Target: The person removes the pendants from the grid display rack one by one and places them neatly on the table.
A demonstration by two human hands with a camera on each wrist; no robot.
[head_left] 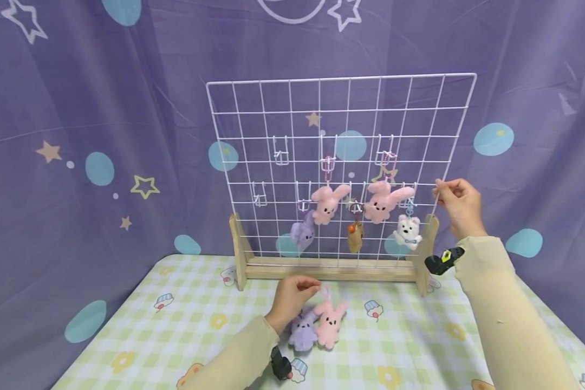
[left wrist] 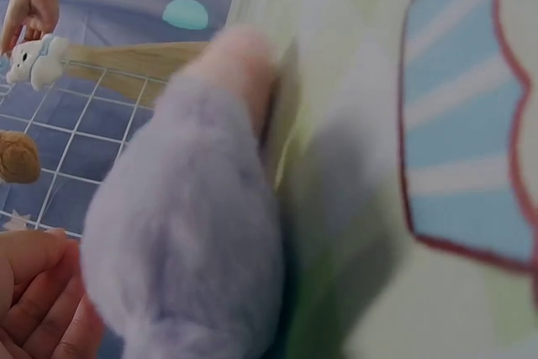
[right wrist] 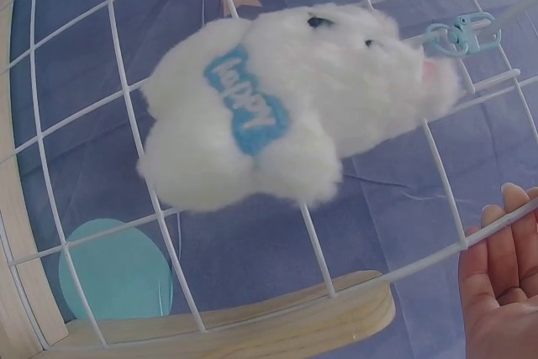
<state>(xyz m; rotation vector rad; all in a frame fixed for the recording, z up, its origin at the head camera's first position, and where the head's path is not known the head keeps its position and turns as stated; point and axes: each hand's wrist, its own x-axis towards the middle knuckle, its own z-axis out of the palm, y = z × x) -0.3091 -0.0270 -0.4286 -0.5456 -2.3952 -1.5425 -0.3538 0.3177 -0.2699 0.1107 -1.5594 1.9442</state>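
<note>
My left hand [head_left: 292, 298] is low over the table, thumb and forefinger pinched at the thin loop of a pink plush bunny keychain [head_left: 329, 325]. Beside that bunny is a purple plush bunny [head_left: 303, 331], close up and blurred in the left wrist view. My right hand [head_left: 460, 206] grips the right edge of the white wire grid [head_left: 380, 109], fingertips round the wire in the right wrist view. Near it hangs a white plush bear [right wrist: 252, 115] with a blue patch. Two pink bunnies, a purple bunny [head_left: 303, 232] and a brown plush keychain [head_left: 355, 237] hang from hooks.
A wooden stand [head_left: 331, 271] holds the grid at the back of the table. Two hooks at the left, an upper hook [head_left: 281, 157] and a lower hook [head_left: 259, 200], carry nothing. A checked cloth [head_left: 166, 336] covers the table; a purple curtain [head_left: 102, 81] hangs behind.
</note>
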